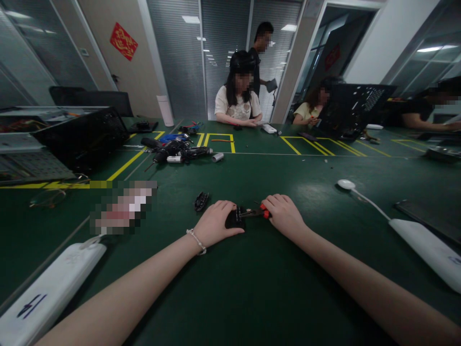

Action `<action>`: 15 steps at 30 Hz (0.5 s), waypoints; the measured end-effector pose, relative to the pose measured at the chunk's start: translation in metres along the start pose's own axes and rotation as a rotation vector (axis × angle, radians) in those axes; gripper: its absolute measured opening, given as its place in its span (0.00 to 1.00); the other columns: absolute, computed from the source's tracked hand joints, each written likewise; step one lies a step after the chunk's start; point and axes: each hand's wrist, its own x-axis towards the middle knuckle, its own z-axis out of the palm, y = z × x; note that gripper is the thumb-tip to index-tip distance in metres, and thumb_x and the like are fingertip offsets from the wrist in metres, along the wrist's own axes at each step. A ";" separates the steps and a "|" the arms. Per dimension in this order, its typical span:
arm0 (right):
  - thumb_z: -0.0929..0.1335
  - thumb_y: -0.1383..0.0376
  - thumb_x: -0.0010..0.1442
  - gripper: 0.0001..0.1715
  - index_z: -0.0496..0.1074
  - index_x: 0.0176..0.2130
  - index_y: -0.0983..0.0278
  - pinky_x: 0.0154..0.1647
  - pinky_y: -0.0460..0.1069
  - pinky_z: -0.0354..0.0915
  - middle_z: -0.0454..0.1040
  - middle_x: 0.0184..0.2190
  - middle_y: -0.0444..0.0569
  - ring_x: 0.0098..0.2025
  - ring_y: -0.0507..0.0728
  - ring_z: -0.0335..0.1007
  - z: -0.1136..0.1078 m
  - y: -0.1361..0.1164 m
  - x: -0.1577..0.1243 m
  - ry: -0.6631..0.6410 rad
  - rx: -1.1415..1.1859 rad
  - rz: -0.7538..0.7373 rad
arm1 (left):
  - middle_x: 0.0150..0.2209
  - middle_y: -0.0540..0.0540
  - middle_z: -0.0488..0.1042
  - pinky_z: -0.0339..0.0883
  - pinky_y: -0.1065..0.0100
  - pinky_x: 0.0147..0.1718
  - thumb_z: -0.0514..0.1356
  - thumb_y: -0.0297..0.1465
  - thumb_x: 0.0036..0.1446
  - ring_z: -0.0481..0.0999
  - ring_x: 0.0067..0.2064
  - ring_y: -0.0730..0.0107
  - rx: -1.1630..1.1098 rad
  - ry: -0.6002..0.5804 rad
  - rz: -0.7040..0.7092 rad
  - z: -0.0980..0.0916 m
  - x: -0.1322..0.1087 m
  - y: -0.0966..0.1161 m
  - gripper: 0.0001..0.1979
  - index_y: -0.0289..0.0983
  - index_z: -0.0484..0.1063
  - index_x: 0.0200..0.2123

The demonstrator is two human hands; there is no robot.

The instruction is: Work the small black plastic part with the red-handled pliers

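Observation:
My left hand [213, 225] is closed on a small black block-shaped part [235, 221], steadying it on the green tabletop. Part of the block is hidden behind my fingers. In my right hand [285, 214] is a pair of pliers [256, 212] with red grips, its jaws pointing left and reaching the top of the black part. Whether the jaws are closed on anything is too small to make out. A separate black, ridged piece [200, 201] lies just beyond my left hand.
A white marked device [54, 286] lies left; another [421, 247] lies right, cabled to a white disc [346, 184]. A drill [165, 153] sits among cables beyond my left hand. An open computer case [82, 139] stands far left. People [237, 91] are across the table.

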 end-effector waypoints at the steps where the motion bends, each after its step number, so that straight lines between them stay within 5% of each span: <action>1: 0.64 0.74 0.46 0.19 0.67 0.41 0.66 0.43 0.53 0.55 0.69 0.39 0.51 0.41 0.59 0.61 0.000 0.000 0.000 0.001 -0.004 0.000 | 0.44 0.43 0.66 0.62 0.60 0.43 0.59 0.47 0.46 0.66 0.45 0.59 -0.002 0.000 0.001 0.000 0.000 0.000 0.27 0.37 0.61 0.44; 15: 0.62 0.75 0.48 0.16 0.68 0.39 0.66 0.41 0.53 0.55 0.70 0.37 0.51 0.39 0.58 0.62 -0.001 -0.002 0.001 -0.012 -0.047 0.005 | 0.43 0.43 0.66 0.62 0.60 0.42 0.60 0.46 0.45 0.66 0.44 0.59 0.010 -0.006 0.008 -0.002 0.000 0.001 0.26 0.37 0.61 0.43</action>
